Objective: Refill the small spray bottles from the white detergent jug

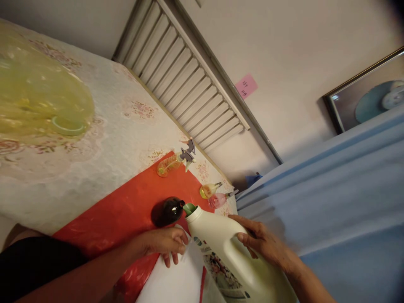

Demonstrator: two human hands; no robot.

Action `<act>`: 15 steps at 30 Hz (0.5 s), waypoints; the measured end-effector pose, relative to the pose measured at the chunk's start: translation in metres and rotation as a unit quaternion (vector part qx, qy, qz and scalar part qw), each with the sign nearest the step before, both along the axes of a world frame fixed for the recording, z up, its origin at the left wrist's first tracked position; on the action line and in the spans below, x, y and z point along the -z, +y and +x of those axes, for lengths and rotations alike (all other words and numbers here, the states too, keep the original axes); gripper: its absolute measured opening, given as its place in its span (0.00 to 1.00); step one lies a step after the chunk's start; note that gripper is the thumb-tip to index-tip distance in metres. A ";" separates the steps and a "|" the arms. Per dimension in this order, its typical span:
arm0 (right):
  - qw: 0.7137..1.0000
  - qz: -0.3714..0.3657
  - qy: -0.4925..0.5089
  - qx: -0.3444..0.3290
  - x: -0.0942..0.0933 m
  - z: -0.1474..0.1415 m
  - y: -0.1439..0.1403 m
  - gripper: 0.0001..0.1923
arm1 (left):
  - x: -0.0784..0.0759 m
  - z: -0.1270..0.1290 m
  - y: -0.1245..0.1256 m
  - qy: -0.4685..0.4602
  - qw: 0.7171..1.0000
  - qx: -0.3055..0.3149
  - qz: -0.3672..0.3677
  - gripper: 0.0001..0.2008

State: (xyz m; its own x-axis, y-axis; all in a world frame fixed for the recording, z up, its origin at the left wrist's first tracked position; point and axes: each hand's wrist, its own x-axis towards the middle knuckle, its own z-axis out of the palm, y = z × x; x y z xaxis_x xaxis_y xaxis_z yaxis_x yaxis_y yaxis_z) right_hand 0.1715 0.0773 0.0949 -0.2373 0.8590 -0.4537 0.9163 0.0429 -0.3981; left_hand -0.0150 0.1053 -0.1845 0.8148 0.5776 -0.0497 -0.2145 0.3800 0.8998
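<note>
A: On the red sheet (126,214), your right hand (263,242) grips the tilted jug (227,248); its spout meets the funnel (188,208) on the dark bottle (167,211).

B: Left hand (166,244), fingers curled beside the jug, holds what I cannot tell. Risk: tilt too steeply, and the funnel overflows.

Jug (227,248) in right hand (265,244): smooth white plastic, paper label
Bottle (167,210) beyond left hand (167,244): glossy dark glass
Sheet (126,214) beneath: shiny red plastic
</note>
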 end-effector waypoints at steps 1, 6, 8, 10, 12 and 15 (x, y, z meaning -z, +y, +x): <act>1.000 0.000 0.000 0.000 0.000 0.000 0.000 0.30 | 0.001 0.000 0.000 -0.001 1.000 0.001 -0.001 0.21; 1.000 -0.002 -0.005 0.000 0.001 0.003 0.001 0.31 | 0.004 0.001 0.001 -0.011 1.000 0.005 0.002 0.20; 1.000 0.000 -0.009 -0.004 0.001 0.003 0.001 0.31 | 0.004 0.002 0.001 -0.011 1.000 0.003 0.003 0.20; 1.000 0.004 -0.014 -0.004 0.001 0.003 0.001 0.31 | 0.003 0.002 0.001 -0.006 1.000 0.001 0.000 0.20; 1.000 0.004 -0.016 -0.002 0.000 0.002 0.001 0.32 | 0.001 0.001 0.001 -0.003 1.000 -0.001 0.003 0.20; 1.000 0.001 -0.014 -0.002 -0.001 0.000 0.001 0.33 | -0.002 0.000 0.001 -0.001 1.000 0.000 0.004 0.20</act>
